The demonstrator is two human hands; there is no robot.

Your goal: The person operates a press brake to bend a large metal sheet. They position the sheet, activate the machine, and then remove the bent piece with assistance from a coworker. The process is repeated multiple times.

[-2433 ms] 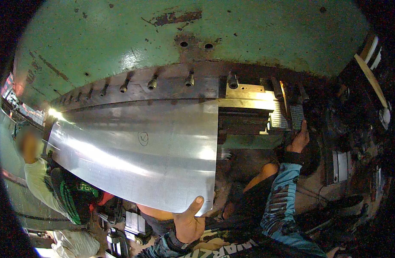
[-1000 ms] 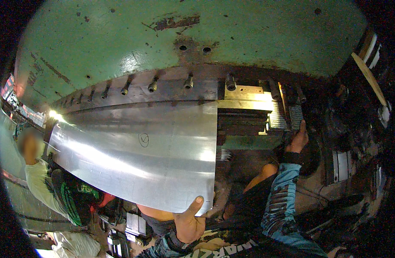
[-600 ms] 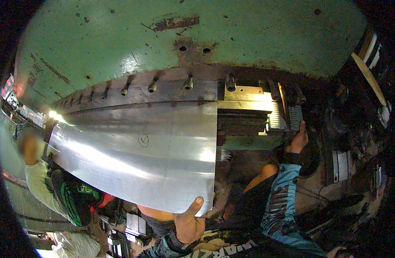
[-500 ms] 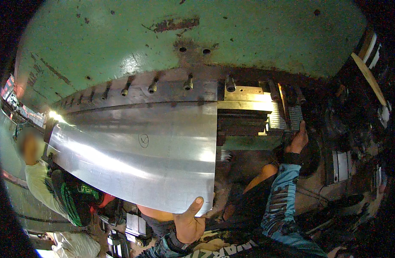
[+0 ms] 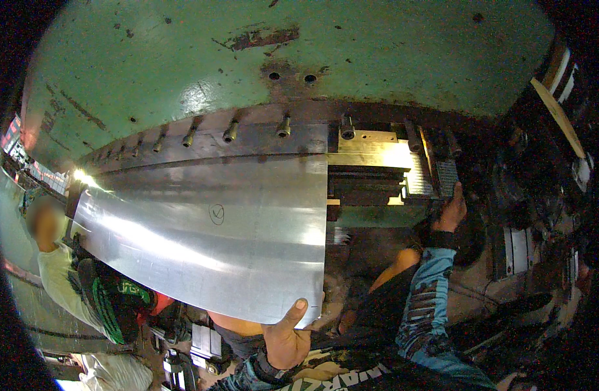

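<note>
From the head view, the left hand grips the near edge of the shiny metal sheet, thumb on top, likely steadying it while its far edge sits under the green press. The right hand rests open-fingered against the machine bed, probably bracing. A co-worker crowds the sheet's left end.

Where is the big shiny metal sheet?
In the head view, the big shiny metal sheet sits left of centre, its top edge under the green machine, the left hand gripping its lower right corner.
</note>
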